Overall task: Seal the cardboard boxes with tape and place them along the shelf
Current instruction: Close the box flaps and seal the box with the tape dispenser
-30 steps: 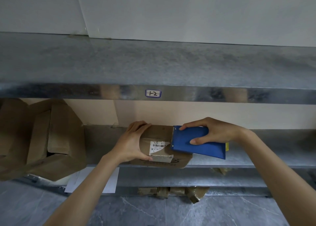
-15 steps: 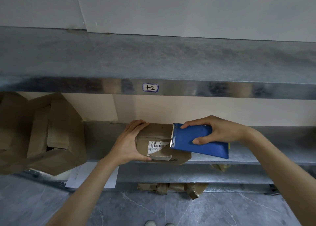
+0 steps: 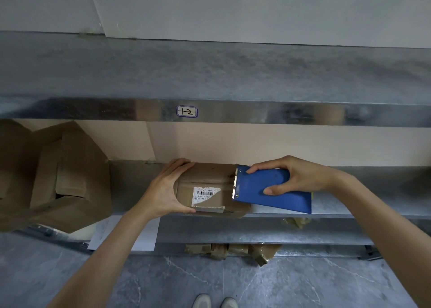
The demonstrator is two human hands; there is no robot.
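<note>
Gripping the cardboard box [image 3: 205, 177] in my left hand [image 3: 163, 191] and blue tape dispenser [image 3: 256, 186] in my right hand [image 3: 300, 177], I should press flat along the seam.

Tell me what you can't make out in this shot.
Head view:
Tape roll: hidden under the blue dispenser and right hand.
Left end of the small box: covered by the left hand.
Shipping label text: too small, partly taped over.
Large open box: cut off by the left edge.

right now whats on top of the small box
The blue dispenser, in the right hand, rests its teeth on the box, right end. A white label shows, partly covered. The left hand hides the left end.
</note>
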